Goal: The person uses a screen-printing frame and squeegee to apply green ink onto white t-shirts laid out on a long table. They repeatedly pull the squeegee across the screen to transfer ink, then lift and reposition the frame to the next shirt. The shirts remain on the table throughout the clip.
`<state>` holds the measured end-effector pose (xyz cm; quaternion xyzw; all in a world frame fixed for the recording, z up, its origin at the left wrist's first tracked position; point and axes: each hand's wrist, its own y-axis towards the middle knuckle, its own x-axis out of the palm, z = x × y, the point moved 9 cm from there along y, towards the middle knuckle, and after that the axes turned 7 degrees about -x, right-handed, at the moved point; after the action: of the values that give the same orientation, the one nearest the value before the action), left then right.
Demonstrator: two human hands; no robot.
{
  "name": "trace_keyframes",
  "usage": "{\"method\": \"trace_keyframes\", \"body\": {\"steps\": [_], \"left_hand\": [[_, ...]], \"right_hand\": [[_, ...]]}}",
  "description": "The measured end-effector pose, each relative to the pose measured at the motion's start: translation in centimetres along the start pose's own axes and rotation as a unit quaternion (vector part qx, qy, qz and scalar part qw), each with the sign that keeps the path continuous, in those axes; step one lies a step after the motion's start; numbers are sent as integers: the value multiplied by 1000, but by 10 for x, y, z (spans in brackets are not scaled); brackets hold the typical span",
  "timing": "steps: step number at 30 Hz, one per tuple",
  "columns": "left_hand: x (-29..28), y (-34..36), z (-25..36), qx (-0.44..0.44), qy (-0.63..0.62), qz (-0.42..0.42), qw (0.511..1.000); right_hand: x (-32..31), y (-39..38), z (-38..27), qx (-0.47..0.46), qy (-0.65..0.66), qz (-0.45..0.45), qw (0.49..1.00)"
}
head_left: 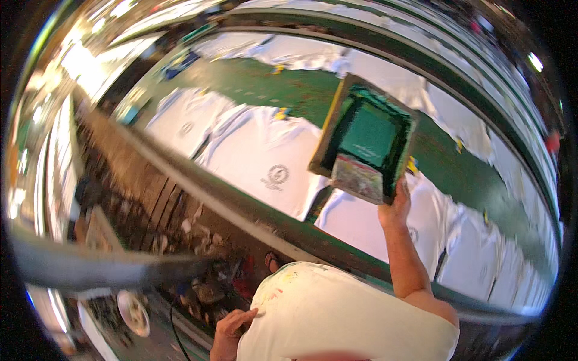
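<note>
My right hand (395,207) grips the near right corner of a silk-screen printing frame (368,133), held tilted above the long table. The frame has a wooden border, a green mesh and dark green ink around its inner edges. A broad, ink-stained grey block, which looks like a squeegee (357,178), lies inside its near end. Below and to the left of the frame, a white T-shirt (259,156) is spread flat, with a small dark round print (277,175) on it. My left hand (233,325) hangs by my waist, empty, its fingers loosely bent, with a fingertip at my shirt.
More white shirts (469,253) lie in rows along both sides of the green table (253,84), with small yellow pieces (282,113) between them. A ledge (223,207) runs along the near side. Debris litters the floor, and a white bowl (133,313) sits at lower left.
</note>
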<state>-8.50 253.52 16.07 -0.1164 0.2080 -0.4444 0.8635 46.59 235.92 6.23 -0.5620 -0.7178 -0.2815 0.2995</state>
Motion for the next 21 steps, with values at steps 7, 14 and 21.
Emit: {"method": "trace_keyframes", "body": {"steps": [7,14,21], "left_hand": [[-50,105,27,-42,112,-226,967],[-27,231,66,81,163,-398,899],[27,257,96,159,172,-538,810]], "right_hand": [[-13,-70,-54,-115,-26,57,991],[-4,-147,-82,-208,-60,199,956],[18,-254,-123,-274,-81,280,916]]}}
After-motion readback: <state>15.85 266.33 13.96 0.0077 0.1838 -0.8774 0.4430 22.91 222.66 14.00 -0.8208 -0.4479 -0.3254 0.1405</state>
